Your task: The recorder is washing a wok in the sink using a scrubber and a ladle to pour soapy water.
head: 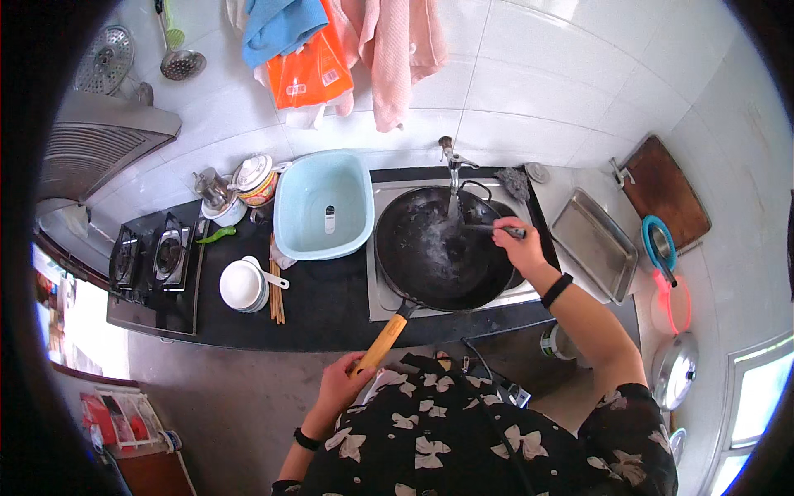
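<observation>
My left hand is wrapped around the end of the wooden handle of a large black wok. The wok rests over the steel sink. Water runs into it from the tap, and splashes hide part of its inside. With my right hand I grip a utensil by its dark handle above the wok's right side. Its shaft reaches left toward the falling water; the working end cannot be made out.
A light blue basin stands left of the sink. Farther left are stacked white bowls, wooden chopsticks, a green chili and a gas stove. A metal tray lies right of the sink. Towels hang above.
</observation>
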Action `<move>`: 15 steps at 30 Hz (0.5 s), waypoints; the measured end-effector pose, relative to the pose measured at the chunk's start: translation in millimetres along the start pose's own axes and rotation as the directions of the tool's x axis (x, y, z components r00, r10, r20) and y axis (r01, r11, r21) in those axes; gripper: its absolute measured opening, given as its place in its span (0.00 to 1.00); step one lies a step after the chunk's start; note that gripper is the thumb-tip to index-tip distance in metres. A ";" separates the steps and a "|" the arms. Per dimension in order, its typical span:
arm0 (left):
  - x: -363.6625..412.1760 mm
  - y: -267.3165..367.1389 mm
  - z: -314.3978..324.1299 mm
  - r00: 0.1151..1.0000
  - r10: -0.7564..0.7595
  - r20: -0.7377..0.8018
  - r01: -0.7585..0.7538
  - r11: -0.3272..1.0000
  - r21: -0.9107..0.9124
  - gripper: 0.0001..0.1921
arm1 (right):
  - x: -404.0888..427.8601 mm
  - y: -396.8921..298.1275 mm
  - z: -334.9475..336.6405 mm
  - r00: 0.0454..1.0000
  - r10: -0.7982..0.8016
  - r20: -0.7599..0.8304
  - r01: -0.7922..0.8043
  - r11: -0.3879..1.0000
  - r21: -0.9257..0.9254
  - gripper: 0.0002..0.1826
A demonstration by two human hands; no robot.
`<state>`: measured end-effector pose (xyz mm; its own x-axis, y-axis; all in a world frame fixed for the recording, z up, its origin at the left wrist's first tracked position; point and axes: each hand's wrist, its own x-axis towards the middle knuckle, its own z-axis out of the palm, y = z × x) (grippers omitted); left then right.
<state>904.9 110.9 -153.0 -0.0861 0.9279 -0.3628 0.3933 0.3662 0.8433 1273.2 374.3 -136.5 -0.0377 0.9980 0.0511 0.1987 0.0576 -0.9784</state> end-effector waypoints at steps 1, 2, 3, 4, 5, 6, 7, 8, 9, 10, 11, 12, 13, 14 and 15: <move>1.4 -0.8 -0.1 1.000 0.002 0.007 -0.002 1.000 0.006 0.22 | 3.2 -1.1 8.9 0.999 -0.049 0.016 0.049 0.999 0.015 0.06; 2.4 -2.5 0.3 1.000 0.016 0.005 -0.016 1.000 0.003 0.22 | 5.2 -3.6 17.6 0.999 -0.044 0.007 0.044 0.999 0.017 0.06; 2.7 -3.2 0.1 1.000 0.031 0.003 -0.031 1.000 0.000 0.22 | 6.6 -10.0 25.4 0.985 -0.147 0.086 0.149 0.989 -0.017 0.07; 3.1 -3.4 -0.5 0.999 0.032 0.011 -0.032 0.999 0.004 0.22 | 5.6 -17.0 30.2 0.955 -0.245 0.167 0.255 0.966 -0.044 0.07; 4.2 -3.8 -1.2 0.999 0.036 0.011 -0.037 0.999 0.030 0.22 | 3.1 -27.4 33.9 0.957 -0.242 0.161 0.252 0.967 -0.046 0.07; 5.4 -5.0 -1.7 0.999 0.040 0.009 -0.040 0.998 0.054 0.21 | -0.8 -41.2 37.0 0.912 -0.284 0.297 0.316 0.947 -0.065 0.08; 7.0 -6.3 -2.1 0.999 0.042 0.015 -0.043 0.998 0.054 0.21 | -5.4 -54.5 37.2 0.848 -0.314 0.427 0.379 0.922 -0.075 0.09; 8.3 -7.0 -2.4 0.998 0.045 0.036 -0.046 0.998 0.033 0.22 | -10.5 -66.2 34.1 0.850 -0.312 0.424 0.378 0.922 -0.081 0.09; 8.8 -8.2 -2.4 0.997 0.048 0.055 -0.048 0.999 0.011 0.23 | -16.9 -77.4 29.3 0.783 -0.303 0.543 0.398 0.915 -0.063 0.09; 11.3 -10.0 -3.0 0.997 0.051 0.059 -0.051 0.999 0.008 0.23 | -24.0 -89.9 23.2 0.701 -0.290 0.652 0.415 0.909 -0.043 0.09; 13.9 -12.4 -4.9 0.991 0.023 0.131 -0.022 1.000 -0.013 0.24 | -33.0 -105.0 14.3 0.696 -0.233 0.679 0.370 0.927 -0.060 0.09; 16.9 -13.9 -7.6 0.979 -0.003 0.202 0.009 0.999 -0.031 0.24 | -39.1 -115.6 3.5 0.695 -0.232 0.681 0.371 0.926 -0.063 0.09; 21.7 -12.2 -12.1 0.980 0.000 0.201 0.007 0.999 -0.035 0.24 | -44.0 -124.3 -8.9 0.708 -0.178 0.683 0.351 0.928 -0.122 0.08; 29.5 -6.7 -17.8 0.914 -0.050 0.402 0.130 0.976 -0.174 0.25 | -48.3 -130.8 -21.3 0.723 -0.126 0.680 0.332 0.926 -0.181 0.07; 35.7 -2.5 -21.7 0.806 -0.062 0.589 0.275 0.920 -0.280 0.25 | -52.1 -135.4 -31.5 0.721 -0.126 0.681 0.336 0.923 -0.185 0.07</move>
<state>881.0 144.6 -159.5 0.4456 0.6838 -0.5778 0.0816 0.6117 0.7869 1279.1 315.4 -0.4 -0.7193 0.6943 0.0232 0.3523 0.3934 -0.8492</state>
